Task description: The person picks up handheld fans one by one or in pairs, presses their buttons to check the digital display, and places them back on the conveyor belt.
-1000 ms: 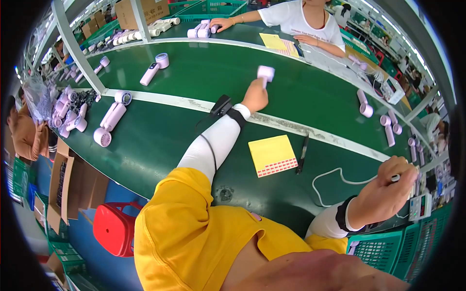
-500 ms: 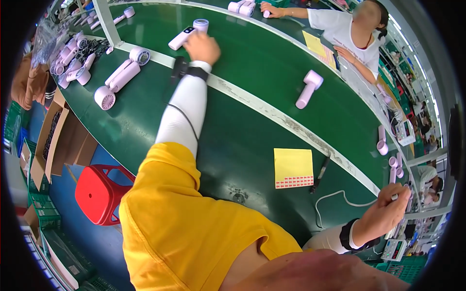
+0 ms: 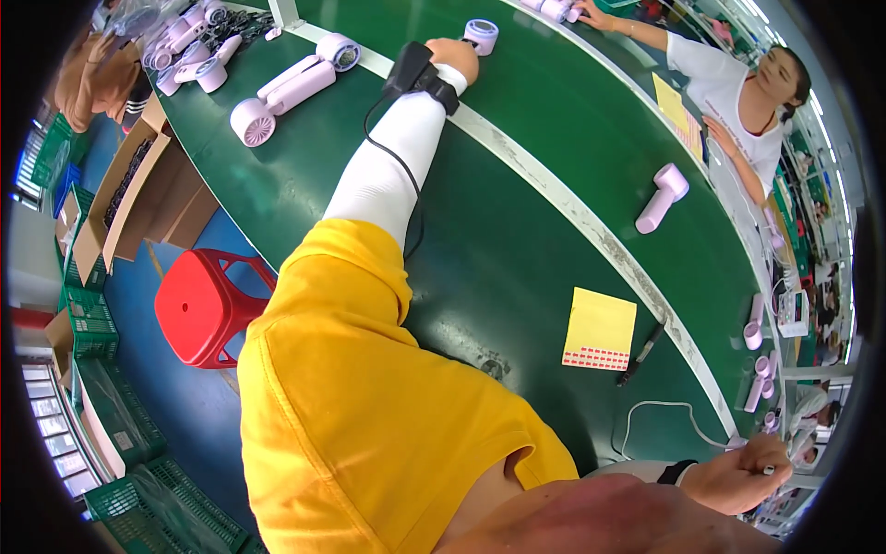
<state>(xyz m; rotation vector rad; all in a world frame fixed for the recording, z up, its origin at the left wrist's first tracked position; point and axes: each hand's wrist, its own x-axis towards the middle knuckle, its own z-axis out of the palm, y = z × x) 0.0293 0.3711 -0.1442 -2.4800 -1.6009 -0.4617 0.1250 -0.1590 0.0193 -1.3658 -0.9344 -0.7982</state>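
At the far side of the table my left hand [image 3: 455,61] is closed at a lilac handheld fan [image 3: 481,35]. The fan's round head shows just past my fingers, while its handle is hidden behind my hand and the black box on my wrist. Low at the right, my right hand [image 3: 738,475] is closed, with a small pale tip poking out of the fist. A white cable [image 3: 660,403] runs over the table up to this hand. Left of the cable lie a yellow sheet [image 3: 602,319] with rows of red-and-white stickers and a black marker [image 3: 641,355].
Two lilac fans [image 3: 297,85] lie left of my arm; several more are heaped at the far left. Another fan [image 3: 662,198] lies on the green belt. Across it sits a co-worker [image 3: 738,102]. A red stool [image 3: 198,307] and cardboard boxes [image 3: 129,198] stand at the left.
The whole view has shifted, so the table's things sit further right. My left hand now covers the fan's handle, which showed before. My right hand appears lower and remains closed.
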